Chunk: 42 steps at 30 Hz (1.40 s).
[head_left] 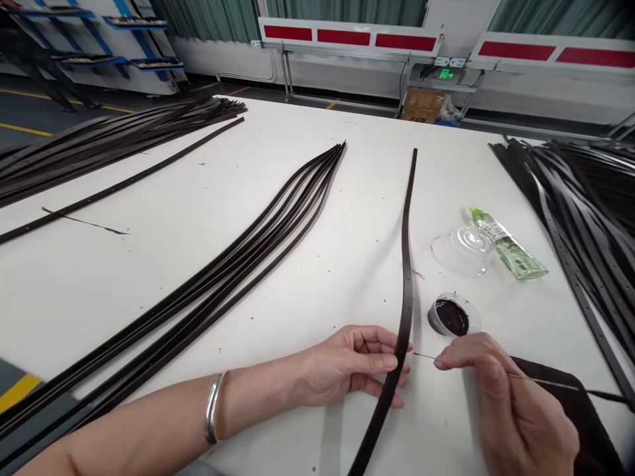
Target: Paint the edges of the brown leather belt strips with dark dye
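Observation:
My left hand, wearing a silver bangle, grips a long dark strap with small holes along it, the thumb on its near face. From there the strap runs up the table and down past the lower picture edge. A thin metal needle-like rod is pinched in my right hand. Its fine tip points left and ends just short of the strap's edge; the other end looks dark. Just above my right hand stands a small clear cup with dark liquid inside.
A clear lid and a green tube-shaped packet lie behind the cup. Straps are bundled at centre left, far left and right. Dark cloth lies under my right hand. A person's legs show far left.

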Motion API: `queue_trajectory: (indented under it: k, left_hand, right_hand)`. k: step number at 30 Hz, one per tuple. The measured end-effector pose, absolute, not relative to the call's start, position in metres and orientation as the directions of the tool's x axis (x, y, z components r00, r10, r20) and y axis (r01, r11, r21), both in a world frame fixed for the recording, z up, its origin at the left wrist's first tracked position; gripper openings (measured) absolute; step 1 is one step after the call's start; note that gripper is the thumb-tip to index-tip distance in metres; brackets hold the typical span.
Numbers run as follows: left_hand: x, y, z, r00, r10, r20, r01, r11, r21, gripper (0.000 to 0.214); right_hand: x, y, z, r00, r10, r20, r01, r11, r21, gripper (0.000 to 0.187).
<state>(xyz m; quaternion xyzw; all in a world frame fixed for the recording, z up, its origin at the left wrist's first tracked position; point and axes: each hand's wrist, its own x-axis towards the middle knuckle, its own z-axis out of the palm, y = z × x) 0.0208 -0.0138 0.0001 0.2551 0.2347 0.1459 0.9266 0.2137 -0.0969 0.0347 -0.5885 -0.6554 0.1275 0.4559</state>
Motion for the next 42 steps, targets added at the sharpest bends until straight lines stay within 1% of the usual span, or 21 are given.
queue_trajectory:
  k: [3, 6, 18, 29, 33, 38, 42]
  left_hand:
    - [0.021, -0.014, 0.002, 0.844, 0.393, -0.365, -0.152, 0.828, 0.539, 0.023]
    - [0.022, -0.014, 0.003, 0.840, 0.392, -0.375, -0.147, 0.830, 0.538, 0.022]
    - [0.021, -0.014, -0.003, 0.853, 0.378, -0.360, -0.138, 0.828, 0.544, 0.025]
    - [0.022, -0.014, -0.002, 0.854, 0.383, -0.351, -0.142, 0.822, 0.552, 0.025]
    - [0.023, -0.014, -0.001, 0.858, 0.383, -0.342, -0.140, 0.815, 0.562, 0.025]
    - [0.022, -0.014, -0.002, 0.860, 0.388, -0.333, -0.151, 0.815, 0.559, 0.024]
    - [0.023, -0.015, -0.001, 0.860, 0.383, -0.338, -0.138, 0.812, 0.567, 0.024]
  right_hand:
    - [0.210, -0.092, 0.035, -0.040, 0.827, 0.561, 0.639, 0.453, -0.622, 0.025]
    - [0.209, -0.089, 0.035, -0.093, 0.798, 0.595, 0.640, 0.506, -0.579, 0.027]
    - [0.205, -0.086, 0.030, -0.132, 0.775, 0.618, 0.620, 0.551, -0.559, 0.028]
    - [0.202, -0.087, 0.034, -0.178, 0.746, 0.642, 0.631, 0.587, -0.507, 0.029]
    - [0.202, -0.087, 0.033, -0.178, 0.766, 0.618, 0.629, 0.572, -0.527, 0.029]
    - [0.201, -0.087, 0.030, -0.179, 0.734, 0.655, 0.615, 0.603, -0.507, 0.031]
    - [0.201, -0.087, 0.029, -0.174, 0.753, 0.634, 0.622, 0.583, -0.523, 0.030]
